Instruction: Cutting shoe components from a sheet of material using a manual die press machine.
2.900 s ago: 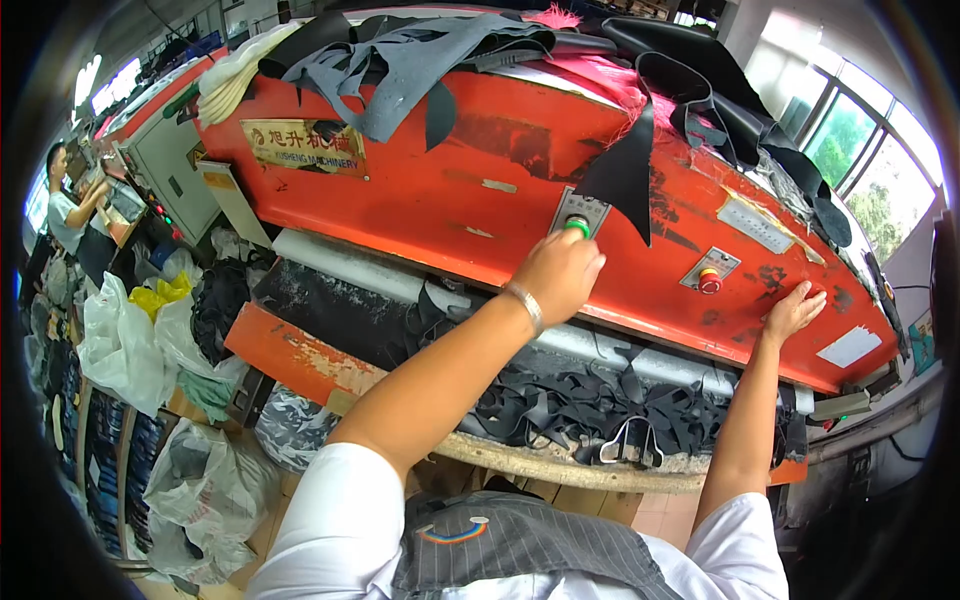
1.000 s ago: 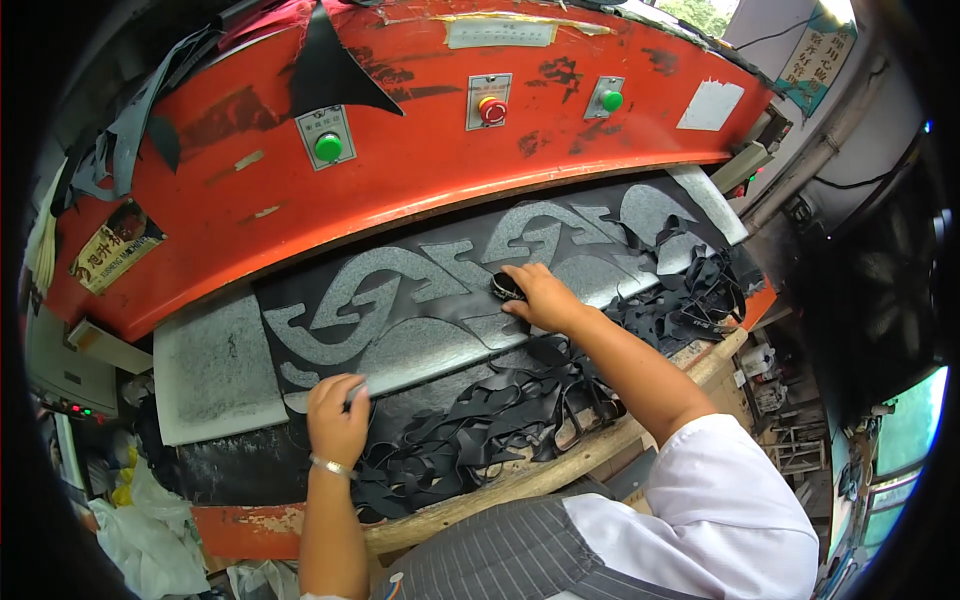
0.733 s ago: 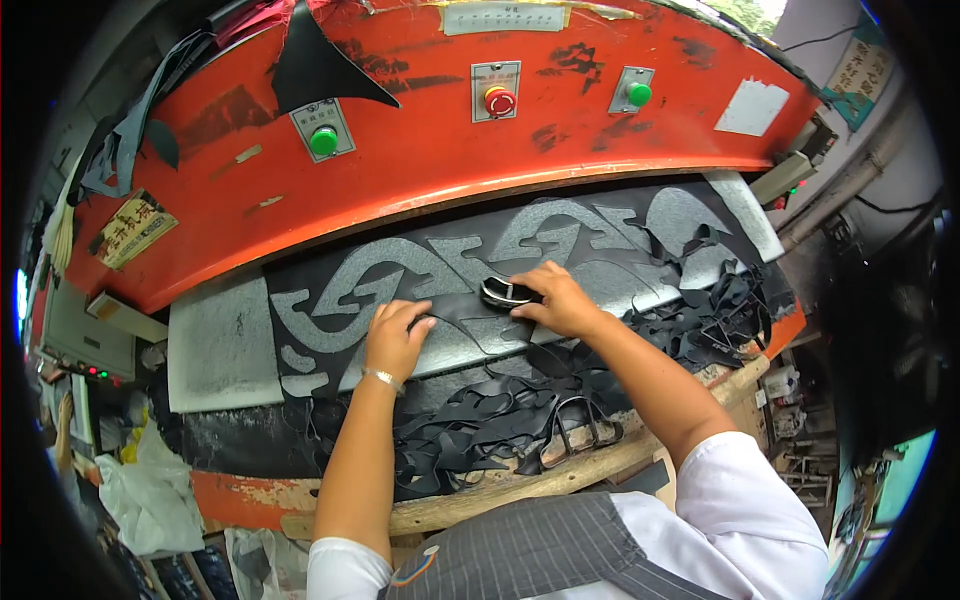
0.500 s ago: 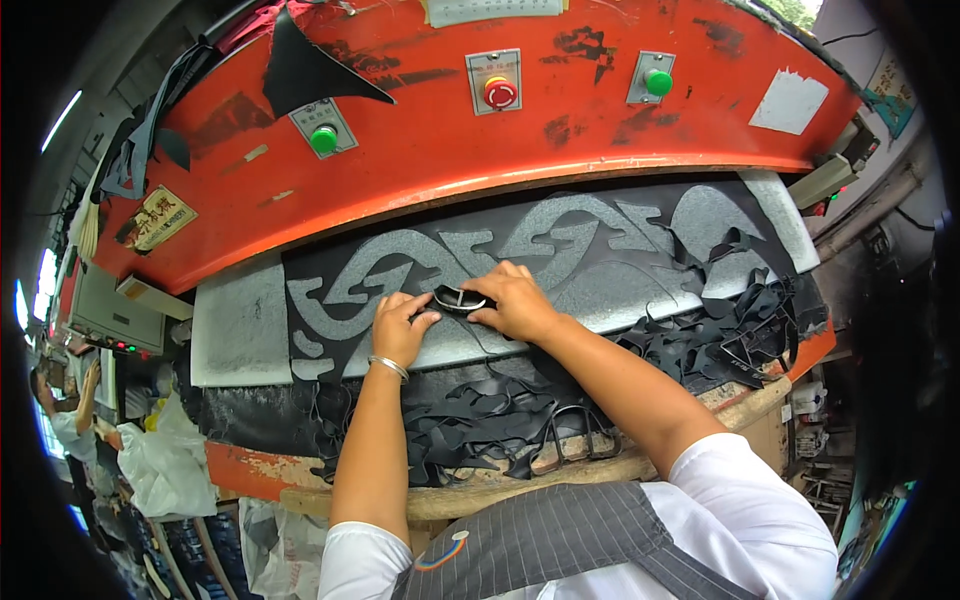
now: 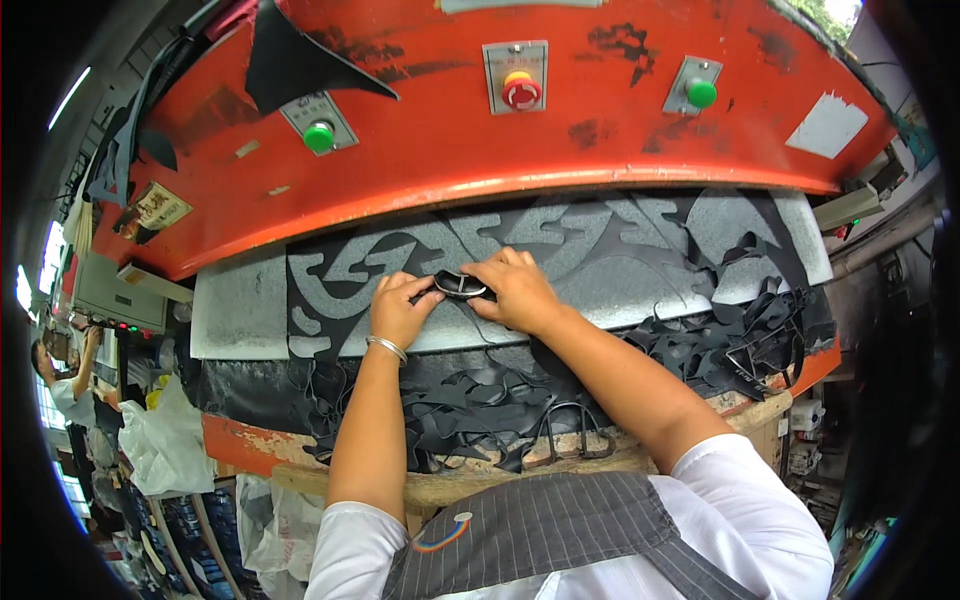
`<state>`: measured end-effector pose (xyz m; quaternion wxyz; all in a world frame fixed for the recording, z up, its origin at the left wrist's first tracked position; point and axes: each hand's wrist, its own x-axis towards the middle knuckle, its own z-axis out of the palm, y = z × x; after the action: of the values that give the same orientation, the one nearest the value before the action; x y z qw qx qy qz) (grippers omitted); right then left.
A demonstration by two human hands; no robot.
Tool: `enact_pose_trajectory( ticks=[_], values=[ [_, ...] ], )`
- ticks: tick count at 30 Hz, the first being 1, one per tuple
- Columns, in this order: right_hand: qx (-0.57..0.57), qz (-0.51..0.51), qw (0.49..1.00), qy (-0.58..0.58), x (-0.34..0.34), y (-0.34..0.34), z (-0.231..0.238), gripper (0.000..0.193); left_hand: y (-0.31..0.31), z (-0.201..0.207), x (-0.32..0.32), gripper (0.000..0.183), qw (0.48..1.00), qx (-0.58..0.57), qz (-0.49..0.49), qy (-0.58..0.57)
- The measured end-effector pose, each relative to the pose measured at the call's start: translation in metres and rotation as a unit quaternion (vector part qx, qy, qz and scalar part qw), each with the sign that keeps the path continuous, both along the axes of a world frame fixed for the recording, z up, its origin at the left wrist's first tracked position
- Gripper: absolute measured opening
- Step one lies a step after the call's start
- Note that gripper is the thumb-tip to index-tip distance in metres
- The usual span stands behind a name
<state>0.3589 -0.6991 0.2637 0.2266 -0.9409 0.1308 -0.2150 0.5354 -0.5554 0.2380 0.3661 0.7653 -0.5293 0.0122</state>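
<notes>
Between my two hands is a small curved cutting die (image 5: pixel 462 284) with a metal rim and a crossbar. My left hand (image 5: pixel 402 308) pinches its left end with thumb and fingers. On its right end, my right hand (image 5: pixel 519 292) has thumb and fingers closed. The die is at a black leather-like sheet (image 5: pixel 312 292) with large curved shapes cut out of it; whether it touches the sheet I cannot tell. Through the cut-outs shows the pale grey cutting board (image 5: pixel 240 318) beneath.
Behind the board rises a red press beam (image 5: pixel 420 130) with a red button (image 5: pixel 522 92) and green buttons (image 5: pixel 318 137). Black scraps (image 5: pixel 470 415) heap along the near edge. Open metal dies (image 5: pixel 578 432) lie there too. Another person (image 5: pixel 72 388) stands far left, beyond a white plastic bag (image 5: pixel 165 445).
The view has shifted slightly, so the press beam sits lower and looks larger. Both hands keep hold of the cutting die, with little visible movement over the sheet.
</notes>
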Motion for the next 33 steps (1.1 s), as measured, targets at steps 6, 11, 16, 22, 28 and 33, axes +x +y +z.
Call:
enact_pose_trajectory(
  ticks=[6, 11, 16, 22, 28, 33],
  values=[
    [0.032, -0.134, 0.966, -0.218, -0.036, -0.015, 0.021, 0.073, 0.021, 0.007, 0.018, 0.038, 0.965, -0.043, 0.025, 0.257],
    [-0.099, -0.374, 0.836, -0.389, -0.069, -0.088, 0.11, 0.048, 0.016, 0.095, 0.035, 0.014, 0.969, -0.196, 0.051, 0.139],
    [-0.249, -0.559, 0.743, -0.271, -0.061, -0.154, 0.135, 0.059, -0.019, 0.153, 0.05, 0.019, 0.968, -0.193, 0.001, -0.159],
    [-0.141, -0.364, 0.882, -0.263, -0.081, -0.076, 0.113, 0.056, 0.028, 0.152, 0.043, 0.022, 0.995, -0.094, -0.024, 0.007],
    [0.109, 0.17, 0.965, 0.17, -0.129, 0.089, 0.055, 0.026, 0.044, 0.149, 0.053, 0.032, 0.97, -0.193, -0.026, -0.146],
    [0.027, 0.177, 0.969, 0.168, -0.139, 0.148, 0.048, 0.044, -0.002, 0.194, 0.065, 0.04, 0.906, -0.281, 0.001, -0.315]
  ],
)
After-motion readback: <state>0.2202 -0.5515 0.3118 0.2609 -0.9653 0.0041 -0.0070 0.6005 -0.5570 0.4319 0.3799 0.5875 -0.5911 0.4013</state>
